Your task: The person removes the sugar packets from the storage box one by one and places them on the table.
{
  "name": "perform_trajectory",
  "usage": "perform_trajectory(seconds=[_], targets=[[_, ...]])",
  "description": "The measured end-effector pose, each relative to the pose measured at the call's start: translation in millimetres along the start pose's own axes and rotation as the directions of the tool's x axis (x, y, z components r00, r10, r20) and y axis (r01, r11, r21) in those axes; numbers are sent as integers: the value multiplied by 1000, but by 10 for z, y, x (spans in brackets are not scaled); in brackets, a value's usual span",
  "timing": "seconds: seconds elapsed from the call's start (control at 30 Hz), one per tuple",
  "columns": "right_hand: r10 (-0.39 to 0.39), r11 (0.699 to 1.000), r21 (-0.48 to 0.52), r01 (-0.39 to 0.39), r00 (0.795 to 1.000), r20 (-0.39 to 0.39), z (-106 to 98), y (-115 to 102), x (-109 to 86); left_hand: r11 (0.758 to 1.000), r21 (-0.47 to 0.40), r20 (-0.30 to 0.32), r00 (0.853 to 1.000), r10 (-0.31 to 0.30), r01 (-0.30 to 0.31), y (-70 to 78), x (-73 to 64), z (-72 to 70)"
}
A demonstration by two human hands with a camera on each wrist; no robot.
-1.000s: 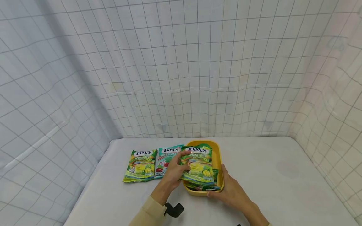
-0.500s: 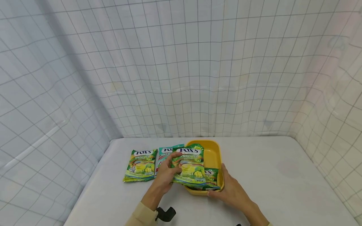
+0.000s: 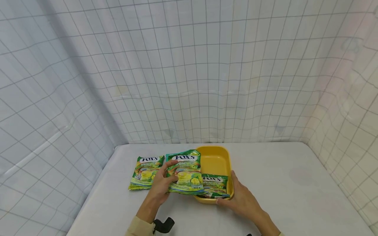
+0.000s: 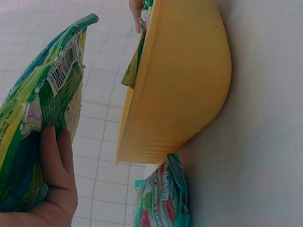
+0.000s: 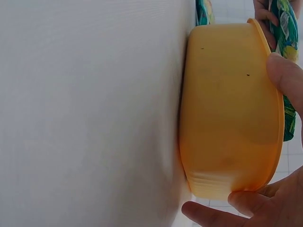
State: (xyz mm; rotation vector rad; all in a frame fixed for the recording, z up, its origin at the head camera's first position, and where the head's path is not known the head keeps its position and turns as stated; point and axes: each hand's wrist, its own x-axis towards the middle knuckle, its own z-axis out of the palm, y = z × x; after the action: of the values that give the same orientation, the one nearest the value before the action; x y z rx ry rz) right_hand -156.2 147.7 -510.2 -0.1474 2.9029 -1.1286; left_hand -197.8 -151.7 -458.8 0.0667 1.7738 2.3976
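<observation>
My left hand (image 3: 160, 183) pinches a green and yellow Fox's Spring Tea candy bag (image 3: 189, 172) at its left edge, thumb on the printed front. In the left wrist view, fingers (image 4: 54, 161) press against the back of this raised candy bag (image 4: 59, 80). It hangs over the left rim of a yellow plastic tub (image 3: 217, 162). Another Spring Tea bag (image 3: 217, 183) lies in the near part of the tub. On the tub's right near corner, my right hand (image 3: 243, 200) grips the wall, with the thumb (image 5: 284, 75) at the rim.
One more Spring Tea bag (image 3: 144, 173) lies flat on the white table (image 3: 277, 183) at left. A teal Mint Blossom bag (image 4: 163, 196) rests beside the tub, mostly hidden from the head view by the held bag. White gridded sheeting (image 3: 206, 82) encloses the table.
My left hand has carried the Spring Tea bag leftward, from over the tub to over the Mint Blossom bag. More of the tub's inside shows. The right hand and tub have stayed put.
</observation>
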Motion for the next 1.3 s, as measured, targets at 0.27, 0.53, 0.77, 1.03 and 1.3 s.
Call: perform_trajectory(seconds=[0.27,0.53,0.77,1.03,1.3], targets=[[10,1000,-4,-10,1000,5,9,10,17,1000,-20,3,1000,-3,3,8,-68,-127],[5,1000,5,-5,1000,-5,-3,-1,9,1000,2,-13,999,-30,30,-5,-151,-280],[20,1000,9,-20,1000,7,0,1,2,998,12,-52,997,-54,54,-4,-207,-377],[38,999,16,-38,999,16,9,2,7,995,10,-75,993,-95,96,-70,-287,-461],[48,999,15,-48,999,18,4,-12,5,991,28,-130,983,-126,131,-224,-393,-515]])
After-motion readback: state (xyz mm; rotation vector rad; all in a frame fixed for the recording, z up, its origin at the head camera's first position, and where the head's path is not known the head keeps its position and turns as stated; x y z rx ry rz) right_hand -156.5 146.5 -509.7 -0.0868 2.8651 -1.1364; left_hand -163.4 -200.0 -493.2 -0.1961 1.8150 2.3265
